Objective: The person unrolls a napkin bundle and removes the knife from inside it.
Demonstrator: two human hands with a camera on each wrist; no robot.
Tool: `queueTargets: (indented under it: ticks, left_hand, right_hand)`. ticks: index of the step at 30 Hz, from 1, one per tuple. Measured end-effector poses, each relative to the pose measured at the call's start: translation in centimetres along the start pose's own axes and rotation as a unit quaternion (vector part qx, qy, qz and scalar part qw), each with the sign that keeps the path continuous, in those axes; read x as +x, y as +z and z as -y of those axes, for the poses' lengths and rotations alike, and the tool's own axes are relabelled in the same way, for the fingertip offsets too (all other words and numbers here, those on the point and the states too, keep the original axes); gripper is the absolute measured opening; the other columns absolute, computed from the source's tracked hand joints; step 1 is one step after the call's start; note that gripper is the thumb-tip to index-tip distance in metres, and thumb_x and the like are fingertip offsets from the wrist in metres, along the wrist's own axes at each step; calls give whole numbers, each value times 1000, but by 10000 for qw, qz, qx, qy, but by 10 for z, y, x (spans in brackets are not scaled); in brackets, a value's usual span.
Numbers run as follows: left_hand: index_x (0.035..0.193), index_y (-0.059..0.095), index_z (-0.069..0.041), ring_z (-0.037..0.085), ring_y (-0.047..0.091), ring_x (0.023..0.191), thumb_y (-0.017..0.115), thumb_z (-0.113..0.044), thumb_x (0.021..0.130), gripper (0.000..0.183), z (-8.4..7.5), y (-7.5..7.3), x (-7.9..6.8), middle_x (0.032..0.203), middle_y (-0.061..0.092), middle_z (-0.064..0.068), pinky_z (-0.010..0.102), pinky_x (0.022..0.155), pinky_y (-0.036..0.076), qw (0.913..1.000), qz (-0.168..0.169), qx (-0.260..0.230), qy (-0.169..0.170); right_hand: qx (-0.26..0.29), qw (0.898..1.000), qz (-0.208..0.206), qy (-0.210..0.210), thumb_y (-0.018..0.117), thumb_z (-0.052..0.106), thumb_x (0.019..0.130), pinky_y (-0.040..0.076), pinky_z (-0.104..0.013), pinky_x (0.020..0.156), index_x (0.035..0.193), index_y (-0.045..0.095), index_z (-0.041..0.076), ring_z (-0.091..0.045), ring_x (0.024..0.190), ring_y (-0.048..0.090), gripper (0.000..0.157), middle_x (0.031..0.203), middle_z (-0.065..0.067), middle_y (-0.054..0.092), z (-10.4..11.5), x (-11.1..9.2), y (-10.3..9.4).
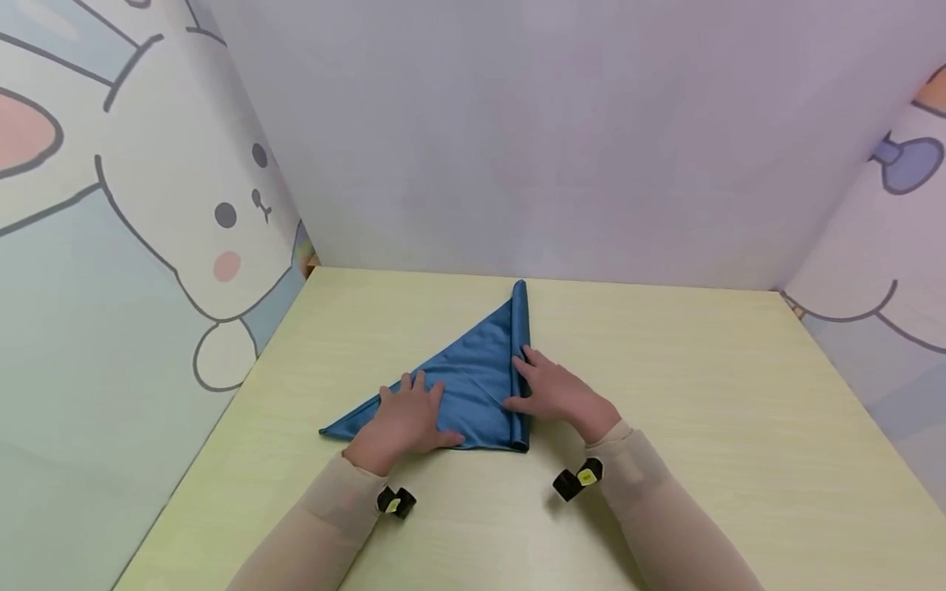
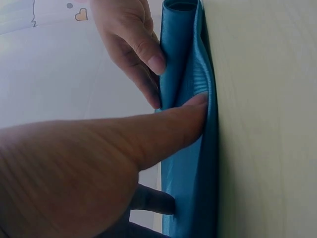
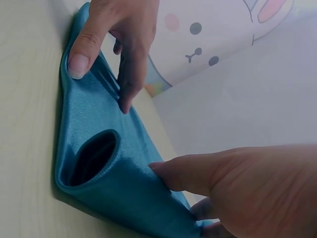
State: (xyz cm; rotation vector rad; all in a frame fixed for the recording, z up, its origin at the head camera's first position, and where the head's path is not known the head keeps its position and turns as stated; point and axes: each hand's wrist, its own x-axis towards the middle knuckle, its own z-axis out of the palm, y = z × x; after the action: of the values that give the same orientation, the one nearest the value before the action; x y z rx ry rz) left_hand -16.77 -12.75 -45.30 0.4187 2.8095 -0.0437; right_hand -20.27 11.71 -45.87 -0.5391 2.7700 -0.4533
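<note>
The blue cloth point(image 1: 473, 349), its rolled side point(image 1: 521, 320) reaching almost to the tabletop's point(image 1: 702, 369) far edge, lies beneath the left hand's point(image 1: 406, 420) spread fingers and the right hand's point(image 1: 560, 392) loosely extended ones, which touch the roll.

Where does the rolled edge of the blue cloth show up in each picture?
Head: roll just right of center, running top to bottom.
Left wrist: roll at the top, right of center.
Right wrist: roll below center, toward the left.
Shared landmark: right hand, beside the roll in all three.
</note>
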Motion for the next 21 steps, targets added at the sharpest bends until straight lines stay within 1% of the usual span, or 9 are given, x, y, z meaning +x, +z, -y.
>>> queueTargets:
  ticks: [6,11,16,21]
  left_hand:
    - [151,33,-12,44,20,140,58,-74,78,99,1,-1,-2,155,21,24,70,99,25,10000,21,24,54]
    - [151,33,-12,45,21,140,57,-74,78,99,-2,-3,0,154,22,24,70,99,26,9999,-1,84,75]
    - [152,31,-12,45,20,140,58,-73,79,98,-3,-6,0,155,21,23,69,100,25,9999,89,43,-15]
    - [152,30,-12,45,19,140,58,-72,79,99,-3,-5,-1,155,20,24,70,100,25,9998,170,7,-39]
  right_hand:
    - [183,9998,84,48,63,51,88,31,-51,108,152,27,7,-38,141,26,86,158,-19,16,-7,-5,-5]
    - [443,9989,124,34,61,52,90,31,-53,107,154,25,11,-38,140,28,84,158,-18,17,-17,-10,-7]
    - [647,9978,107,-113,58,56,90,24,-59,108,155,22,14,-40,138,31,85,158,-17,19,-25,-13,-5]
    - [657,9974,72,-275,55,58,91,18,-63,108,155,21,14,-38,138,31,85,158,-15,19,-32,-17,-2]
